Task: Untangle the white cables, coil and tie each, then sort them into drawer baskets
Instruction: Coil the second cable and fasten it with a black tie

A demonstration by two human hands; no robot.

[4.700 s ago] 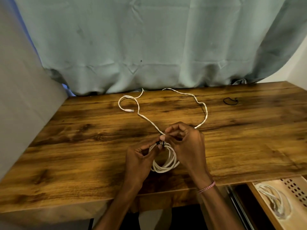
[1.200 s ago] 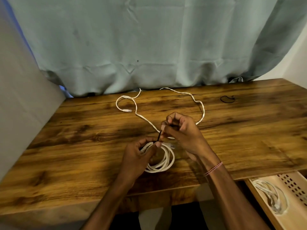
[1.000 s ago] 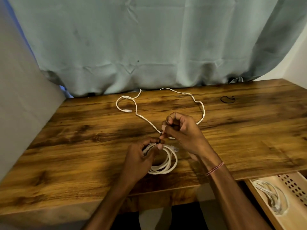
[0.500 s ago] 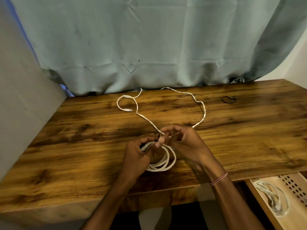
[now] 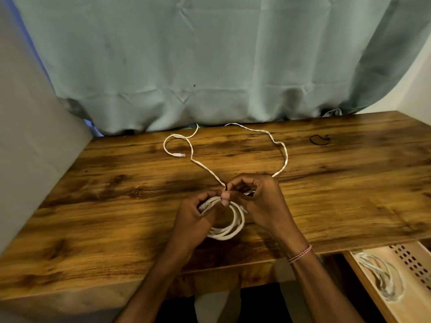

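A coiled white cable (image 5: 234, 226) rests on the wooden table (image 5: 116, 206) near its front edge. My left hand (image 5: 194, 214) pinches the top of the coil, its plug end showing between the fingers. My right hand (image 5: 261, 199) holds a thin black tie (image 5: 225, 187) at the coil's top. A second white cable (image 5: 283, 157) lies loose in a wide loop across the back of the table, running from under my hands to a plug end (image 5: 179, 155) at the back left.
A spare black tie (image 5: 318, 139) lies at the back right of the table. An open drawer basket (image 5: 363, 285) at the lower right holds a coiled white cable (image 5: 382, 276). A teal curtain (image 5: 210, 61) hangs behind the table, and a grey wall panel (image 5: 30, 136) stands at left.
My right hand has come down from pulling the black tie upward and now sits close against the coil's top. My left hand has kept its pinch on the coil.
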